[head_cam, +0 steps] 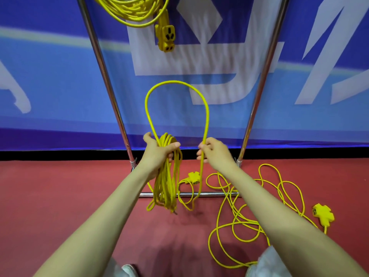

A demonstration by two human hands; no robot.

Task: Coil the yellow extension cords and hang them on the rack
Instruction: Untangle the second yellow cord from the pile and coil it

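My left hand [159, 151] grips a bundle of yellow cord loops [166, 184] that hangs down to near the floor. From that bundle a tall loop of the same cord [177, 82] arches up and over to my right hand [212, 151], which pinches the strand. Below my right hand the cord drops to the floor and ends at a yellow socket block [193, 177]. A coiled yellow cord [132, 12] with its socket block [165, 38] hangs from the top of the metal rack [103, 62]. A third yellow cord [249, 212] lies loose on the floor at the right.
The rack's two chrome uprights slant outward on either side of my hands, and its bottom bar [211, 194] crosses the red floor under the cord. A blue banner [50, 86] stands right behind the rack. The loose cord's socket block [323, 214] lies at the far right.
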